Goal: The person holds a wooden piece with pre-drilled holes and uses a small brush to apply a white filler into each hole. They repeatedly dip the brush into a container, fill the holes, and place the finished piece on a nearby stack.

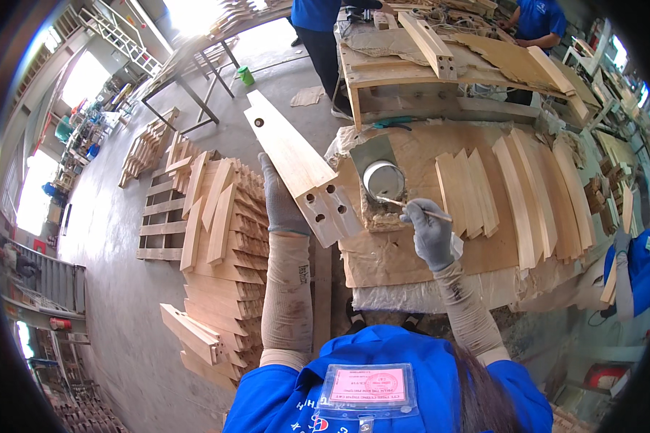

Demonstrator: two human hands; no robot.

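Note:
A pale wooden furniture part point(292, 148), notched at its far tip and drilled with several holes at the near end, is tilted up at the left of the bench. My left hand point(282, 198), in a grey glove, grips it from its left side. Over the bench, my gloved right hand point(432, 238) pinches a thin wooden-handled brush point(435, 213). The brush's tip reaches the near rim of a round tub point(367, 189) with whitish contents; whether the bristles are wet cannot be made out. The tub stands on a dull board point(372, 150) beside my wooden part.
Curved wooden slats point(523, 202) lie in rows on the paper-covered bench point(412, 252). Stacked wooden parts point(224, 289) rise beside my left arm, near a pallet point(160, 224). Across stands another worktable point(383, 72) with a person in blue; a co-worker's gloved hand point(621, 242) is at right.

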